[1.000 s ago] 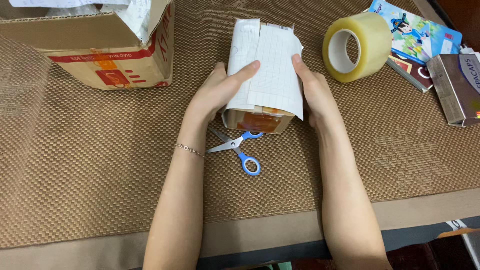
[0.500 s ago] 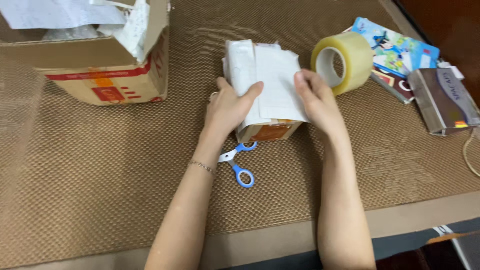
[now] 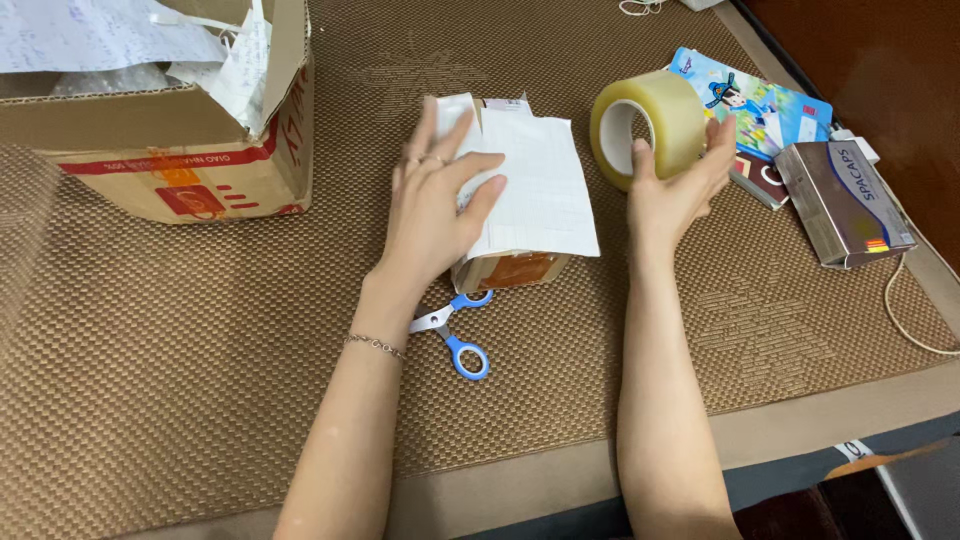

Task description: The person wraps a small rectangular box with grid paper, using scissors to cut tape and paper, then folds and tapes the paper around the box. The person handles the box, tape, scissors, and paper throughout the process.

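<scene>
We find the small box wrapped in grid paper but untaped: left hand presses flat, fingers spread, while right hand, open, cups the tape roll.

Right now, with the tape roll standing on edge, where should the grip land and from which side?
Grip the tape roll across its flat side faces, coming from the near right, where the right hand already reaches. It stands on its curved rim with the hole facing left, so the rim would roll; the faces will not.
</scene>
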